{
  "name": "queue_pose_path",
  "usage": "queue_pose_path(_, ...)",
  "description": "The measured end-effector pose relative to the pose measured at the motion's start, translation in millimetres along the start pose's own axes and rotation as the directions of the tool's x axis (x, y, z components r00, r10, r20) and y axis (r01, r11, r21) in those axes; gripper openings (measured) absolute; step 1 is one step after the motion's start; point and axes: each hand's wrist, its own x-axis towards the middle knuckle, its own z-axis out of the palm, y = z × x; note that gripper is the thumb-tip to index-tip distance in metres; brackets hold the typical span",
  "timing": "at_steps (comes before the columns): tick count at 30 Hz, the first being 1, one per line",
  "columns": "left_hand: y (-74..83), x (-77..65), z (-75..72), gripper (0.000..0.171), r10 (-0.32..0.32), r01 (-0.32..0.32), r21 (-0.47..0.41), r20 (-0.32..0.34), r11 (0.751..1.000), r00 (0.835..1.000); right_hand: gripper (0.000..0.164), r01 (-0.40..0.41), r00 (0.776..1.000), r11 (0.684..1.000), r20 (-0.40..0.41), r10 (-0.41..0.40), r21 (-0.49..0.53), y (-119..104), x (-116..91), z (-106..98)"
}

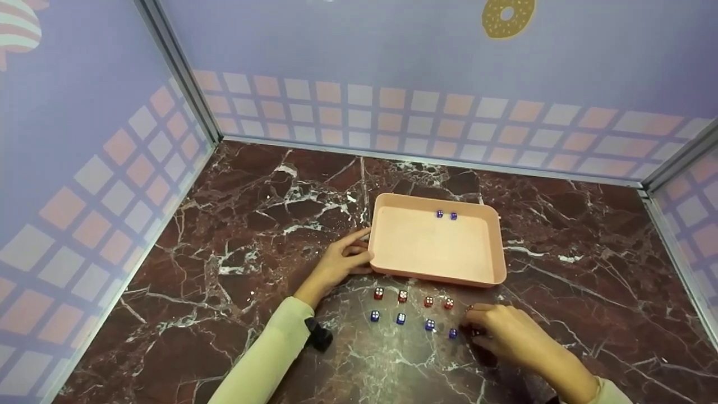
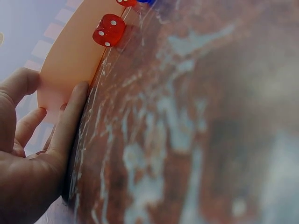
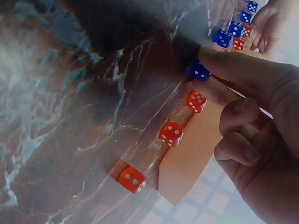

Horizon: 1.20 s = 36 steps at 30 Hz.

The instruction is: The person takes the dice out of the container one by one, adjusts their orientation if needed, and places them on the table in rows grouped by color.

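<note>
In the head view a shallow peach tray [image 1: 432, 241] holds two blue dice [image 1: 446, 215] by its far wall. My left hand [image 1: 340, 258] touches the outside of its left end, fingers and thumb against the wall. Before the tray lie a row of red dice [image 1: 403, 295] and a row of blue dice [image 1: 401, 318]. My right hand [image 1: 510, 334] is low over the tabletop at the rows' right end. Its fingertips pinch a blue die [image 3: 201, 72] at the table surface, seen in the right wrist view. Beside those fingers lies a red die [image 3: 196, 101]; two more trail away.
The dark red marble tabletop [image 1: 252, 224] is bounded by lilac panels [image 1: 348, 50] with checkered bands and metal-edged corners. A black strap device [image 1: 318, 335] sits on my left wrist. The tray's front wall [image 2: 77, 46] stands close behind the red dice.
</note>
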Motion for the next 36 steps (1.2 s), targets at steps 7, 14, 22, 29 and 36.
queue_pose_path(7, 0.4, 0.8, 0.4, 0.064, -0.012, 0.012, -0.012, -0.001, 1.000, 1.000, 0.016, 0.053, 0.992, 0.997, -0.117, -0.046, 0.062, 2, 3, -14)
queue_pose_path(14, 0.7, -1.0, -1.0, 0.064, -0.007, 0.008, -0.005, 0.012, 1.000, 1.000, 0.016, 0.068, 0.930, 0.995, -0.366, -0.036, 0.073, 10, 24, -28)
queue_pose_path(22, 0.6, -0.8, 1.1, 0.062, 0.012, -0.012, -0.017, 0.006, 1.000, 1.000, 0.017, -0.042, 0.910, 0.998, -0.411, 0.054, 0.039, 31, 69, -39)
queue_pose_path(29, 0.6, 0.0, 2.0, 0.064, -0.001, 0.001, -0.028, 0.002, 1.000, 1.000, 0.018, -0.133, 0.929, 0.991, -0.345, 0.130, 0.015, 65, 107, -48)
queue_pose_path(36, 0.6, -1.1, -1.9, 0.064, -0.002, 0.003, -0.035, 0.017, 0.999, 1.000, 0.020, -0.259, 0.928, 0.966, -0.282, 0.242, -0.023, 86, 129, -47)
